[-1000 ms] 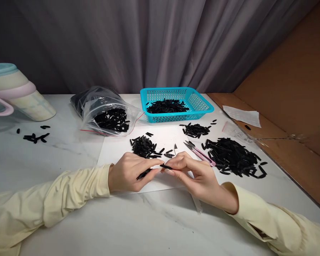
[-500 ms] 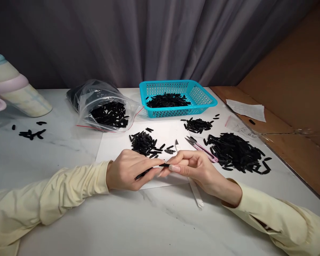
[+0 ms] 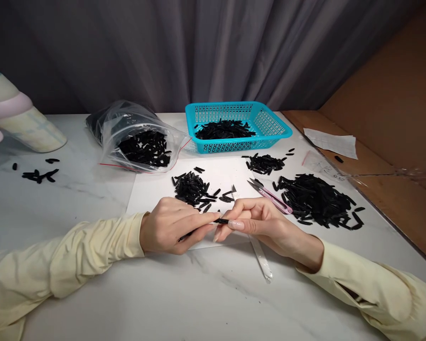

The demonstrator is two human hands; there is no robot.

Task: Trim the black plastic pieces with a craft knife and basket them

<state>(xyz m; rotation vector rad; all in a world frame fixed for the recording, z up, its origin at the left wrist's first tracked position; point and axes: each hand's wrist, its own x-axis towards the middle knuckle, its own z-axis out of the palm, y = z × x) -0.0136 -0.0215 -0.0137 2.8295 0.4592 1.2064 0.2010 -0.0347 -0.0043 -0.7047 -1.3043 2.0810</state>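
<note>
A small black piece (image 3: pixel 223 220) is pinched between both hands above the front of a white sheet (image 3: pixel 142 194). My left hand (image 3: pixel 179 226) grips its left end, with more black pieces tucked under the curled fingers. My right hand (image 3: pixel 262 225) has thumb and fingertips closed on its right end. Just beyond the hands is a pile of black pieces (image 3: pixel 191 189). A craft knife with a white-wrapped handle (image 3: pixel 261 260) lies partly under my right hand. Pink-handled snips (image 3: pixel 275 199) rest beside it, next to a larger black heap (image 3: pixel 317 201).
A blue basket (image 3: pixel 239 146) holding black pieces stands at the back, beside an open plastic bag (image 3: pixel 145 147) of them. Another small pile (image 3: pixel 266 163) lies before the basket. A tumbler (image 3: pixel 24 118) stands at the left near loose pieces (image 3: pixel 40 176); cardboard borders the right.
My right fingertips have shifted slightly right, so more of the black piece shows between the hands. The view has moved a little.
</note>
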